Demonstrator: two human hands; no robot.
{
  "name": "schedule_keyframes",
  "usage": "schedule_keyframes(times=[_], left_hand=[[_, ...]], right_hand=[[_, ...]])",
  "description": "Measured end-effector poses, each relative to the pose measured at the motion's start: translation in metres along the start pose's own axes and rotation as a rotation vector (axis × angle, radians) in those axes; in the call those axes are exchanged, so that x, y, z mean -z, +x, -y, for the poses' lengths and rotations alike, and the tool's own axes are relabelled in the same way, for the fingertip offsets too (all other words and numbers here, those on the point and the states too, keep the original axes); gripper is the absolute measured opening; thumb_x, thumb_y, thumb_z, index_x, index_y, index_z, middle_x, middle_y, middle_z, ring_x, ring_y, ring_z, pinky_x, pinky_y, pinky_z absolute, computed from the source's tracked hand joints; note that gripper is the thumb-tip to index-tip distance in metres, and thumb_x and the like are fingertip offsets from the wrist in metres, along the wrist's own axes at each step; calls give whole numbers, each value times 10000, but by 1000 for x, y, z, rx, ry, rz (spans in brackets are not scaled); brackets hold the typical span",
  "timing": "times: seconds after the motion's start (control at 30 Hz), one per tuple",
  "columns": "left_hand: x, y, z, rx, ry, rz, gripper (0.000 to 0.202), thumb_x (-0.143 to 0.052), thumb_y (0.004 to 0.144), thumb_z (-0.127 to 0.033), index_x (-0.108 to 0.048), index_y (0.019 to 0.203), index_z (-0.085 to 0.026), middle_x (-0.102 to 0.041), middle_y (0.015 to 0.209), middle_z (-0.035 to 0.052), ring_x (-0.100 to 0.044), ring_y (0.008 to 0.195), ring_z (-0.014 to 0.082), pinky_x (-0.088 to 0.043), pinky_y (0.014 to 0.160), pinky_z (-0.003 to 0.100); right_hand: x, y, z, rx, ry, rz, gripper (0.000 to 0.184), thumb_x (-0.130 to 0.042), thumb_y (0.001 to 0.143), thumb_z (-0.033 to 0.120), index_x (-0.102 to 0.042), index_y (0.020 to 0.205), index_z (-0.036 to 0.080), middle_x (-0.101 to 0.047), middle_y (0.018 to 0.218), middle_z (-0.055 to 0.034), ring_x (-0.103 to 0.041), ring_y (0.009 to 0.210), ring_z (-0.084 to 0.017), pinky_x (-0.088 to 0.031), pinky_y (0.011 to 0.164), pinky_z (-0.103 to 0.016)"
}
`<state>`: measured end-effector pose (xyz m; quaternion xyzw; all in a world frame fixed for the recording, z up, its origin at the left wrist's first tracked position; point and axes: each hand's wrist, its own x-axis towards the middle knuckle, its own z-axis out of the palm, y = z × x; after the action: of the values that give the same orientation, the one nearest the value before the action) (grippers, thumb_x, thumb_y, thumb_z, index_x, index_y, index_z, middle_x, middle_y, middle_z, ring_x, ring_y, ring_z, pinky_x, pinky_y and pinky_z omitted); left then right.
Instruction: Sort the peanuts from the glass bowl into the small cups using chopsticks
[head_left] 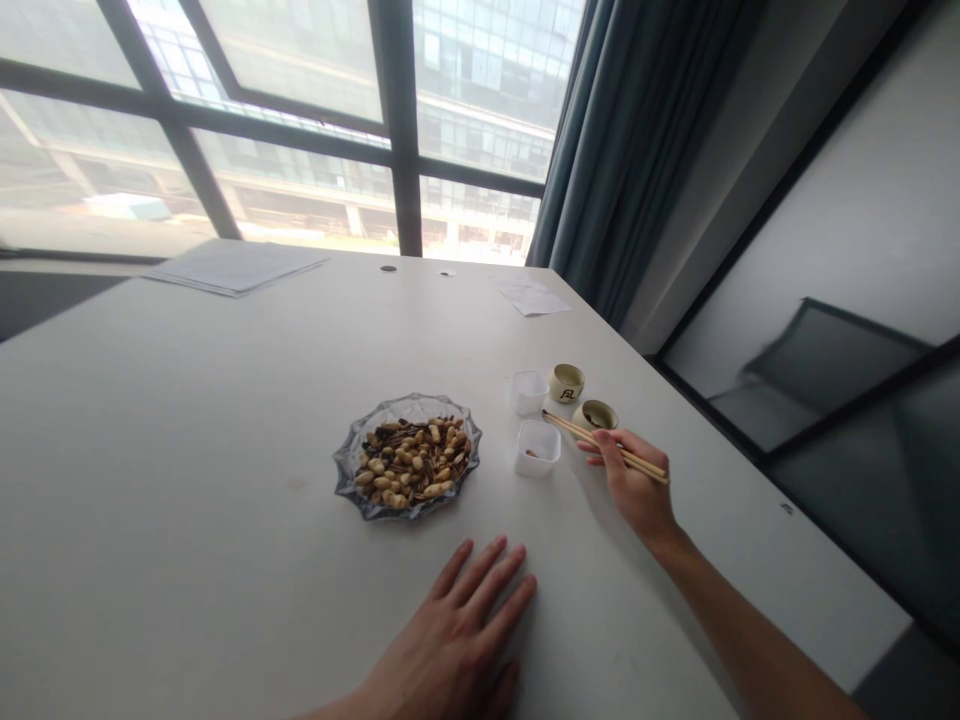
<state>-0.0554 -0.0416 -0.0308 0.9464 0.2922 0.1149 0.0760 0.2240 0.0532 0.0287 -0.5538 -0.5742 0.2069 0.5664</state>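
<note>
A scalloped glass dish (343,470) heaped with mixed nuts and seeds stands on the white table (187,420). My left hand (457,630) lies flat on the table just in front of the dish, fingers stretched out. My right hand (634,485) grips a pair of wooden chopsticks (592,440), whose tips point left above a small clear plastic cup (537,447) with a little something in it. A second clear cup (528,391) stands behind it. Two small ceramic cups (567,382) (595,415) sit to the right of those.
A stack of papers (232,265) lies at the far left of the table and a loose sheet (536,298) at the far right. A large window and a grey curtain (622,150) are behind. The table's right edge runs close to a dark glass wall.
</note>
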Motion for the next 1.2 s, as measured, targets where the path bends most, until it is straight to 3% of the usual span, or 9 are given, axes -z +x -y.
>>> schedule_keyframes(times=[0.47,0.6,0.8,0.9,1.03,1.13,1.2], left_hand=[[-5,-2,2,-3,-10,2,948,-624,694,-145,-374,1605,-221,-253,1709,118,-233,1556,393,-207,1236,636],[-5,-1,2,1,-10,4,938,-612,688,-141,-377,1593,-213,-251,1710,122,-240,1553,398,-202,1234,636],[1,0,1,2,-22,-4,857,-634,746,-155,-415,1573,-209,-290,1696,124,-268,1544,398,-202,1240,625],[12,2,-2,9,-26,2,794,-638,799,-151,-440,1565,-209,-334,1678,119,-299,1535,388,-214,1244,609],[20,3,-5,11,-28,1,760,-635,830,-140,-452,1564,-211,-354,1669,115,-316,1529,384,-226,1245,603],[18,2,-5,17,-32,22,783,-635,803,-133,-451,1562,-199,-345,1672,124,-308,1531,392,-232,1238,617],[15,2,-4,24,-39,34,810,-637,780,-130,-444,1564,-195,-335,1675,129,-295,1535,394,-220,1239,624]], right_hand=[[-4,-2,-2,34,-12,-32,334,-665,978,488,-755,857,190,-818,842,-87,-795,708,-246,-676,675,-356],[11,-8,14,62,-50,-84,314,-682,972,464,-766,859,183,-818,859,-94,-788,692,-236,-668,670,-343],[57,-24,41,91,-137,-307,294,-664,995,423,-771,944,154,-813,920,-112,-791,743,-239,-668,687,-355],[72,-22,40,36,-153,-301,314,-700,965,450,-754,895,149,-807,848,-106,-783,685,-235,-664,638,-341],[74,-15,44,7,-160,-306,331,-732,934,476,-742,854,155,-799,788,-93,-773,641,-227,-656,612,-326],[69,-20,64,45,-158,-333,311,-716,949,464,-761,887,163,-797,781,-80,-765,620,-212,-655,619,-318],[64,-27,78,76,-137,-270,301,-690,970,455,-775,902,174,-796,777,-72,-764,618,-208,-655,616,-315]])
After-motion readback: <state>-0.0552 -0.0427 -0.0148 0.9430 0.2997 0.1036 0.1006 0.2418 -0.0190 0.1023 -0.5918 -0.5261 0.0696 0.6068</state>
